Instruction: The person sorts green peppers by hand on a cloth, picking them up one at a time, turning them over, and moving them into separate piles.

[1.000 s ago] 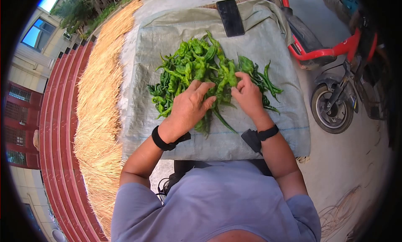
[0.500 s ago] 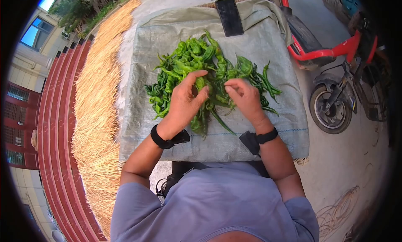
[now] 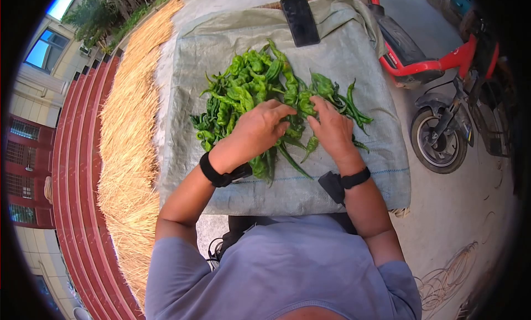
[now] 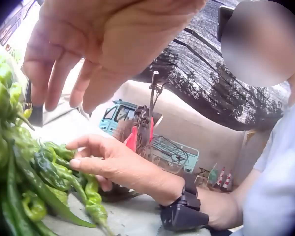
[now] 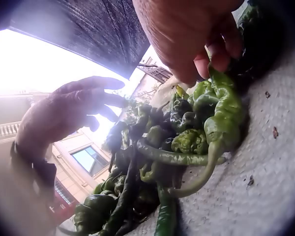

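Observation:
A heap of green peppers (image 3: pixel 240 90) lies on a pale woven sack (image 3: pixel 365 181). Over its near side hovers my left hand (image 3: pixel 257 132), palm down; the left wrist view shows its fingers hanging apart with nothing between them. My right hand (image 3: pixel 334 132) is at the heap's right side, its thumb and index finger spread beside a wrinkled pepper (image 3: pixel 306 102). Below that thumb lies a smaller pepper (image 3: pixel 311 145). In the right wrist view, bent fingers (image 5: pixel 219 56) are right at the tip of a long pepper (image 5: pixel 223 118).
A black phone (image 3: pixel 300 21) lies at the sack's far edge. More peppers and a broad leafy green one (image 3: pixel 323 86) sit right of the heap. A red scooter (image 3: pixel 426 71) stands to the right; straw (image 3: pixel 127 154) and red steps (image 3: pixel 77 192) are at left.
Both hands have shifted over the heap; the right moved left, then back right, its fingers spreading again. A small pepper now shows below the right thumb.

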Action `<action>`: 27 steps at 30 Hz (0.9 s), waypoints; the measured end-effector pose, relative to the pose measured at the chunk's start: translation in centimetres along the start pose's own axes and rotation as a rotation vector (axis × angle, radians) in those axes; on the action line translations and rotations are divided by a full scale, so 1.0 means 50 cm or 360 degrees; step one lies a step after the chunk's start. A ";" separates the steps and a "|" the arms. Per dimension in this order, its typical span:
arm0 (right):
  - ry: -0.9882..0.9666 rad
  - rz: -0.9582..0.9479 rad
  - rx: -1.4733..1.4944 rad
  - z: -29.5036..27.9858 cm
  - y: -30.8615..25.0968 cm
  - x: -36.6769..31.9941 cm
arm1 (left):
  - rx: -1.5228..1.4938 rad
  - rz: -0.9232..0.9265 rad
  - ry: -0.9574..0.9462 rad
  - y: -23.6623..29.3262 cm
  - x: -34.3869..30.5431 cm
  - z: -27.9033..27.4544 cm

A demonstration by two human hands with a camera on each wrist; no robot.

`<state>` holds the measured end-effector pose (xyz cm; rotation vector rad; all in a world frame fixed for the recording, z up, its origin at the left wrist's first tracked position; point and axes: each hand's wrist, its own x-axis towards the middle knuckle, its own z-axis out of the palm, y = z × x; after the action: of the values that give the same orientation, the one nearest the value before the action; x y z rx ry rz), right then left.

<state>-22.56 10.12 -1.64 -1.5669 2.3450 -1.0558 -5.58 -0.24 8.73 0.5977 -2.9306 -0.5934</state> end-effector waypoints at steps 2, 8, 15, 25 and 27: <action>0.0006 -0.0028 -0.0087 0.000 -0.008 -0.001 | 0.0047 -0.0013 0.0023 -0.003 0.026 0.035; -0.0016 0.0042 -0.0193 0.016 0.001 0.004 | 0.0380 -0.0029 -0.0069 -0.016 0.064 0.097; -0.0072 -0.0081 -0.0133 0.016 0.002 0.005 | 0.0354 -0.0074 -0.0206 0.013 0.008 0.084; 0.0094 0.0271 0.0667 0.001 -0.003 0.018 | 0.0102 -0.0076 0.0111 0.029 -0.007 0.043; 0.0261 0.0109 0.1061 0.013 0.015 0.026 | -0.0048 0.0051 0.0408 0.041 0.003 0.037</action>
<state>-23.42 8.85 -2.26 -1.1672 1.8072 -1.7597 -6.76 2.09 7.85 0.5757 -2.6819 -0.5138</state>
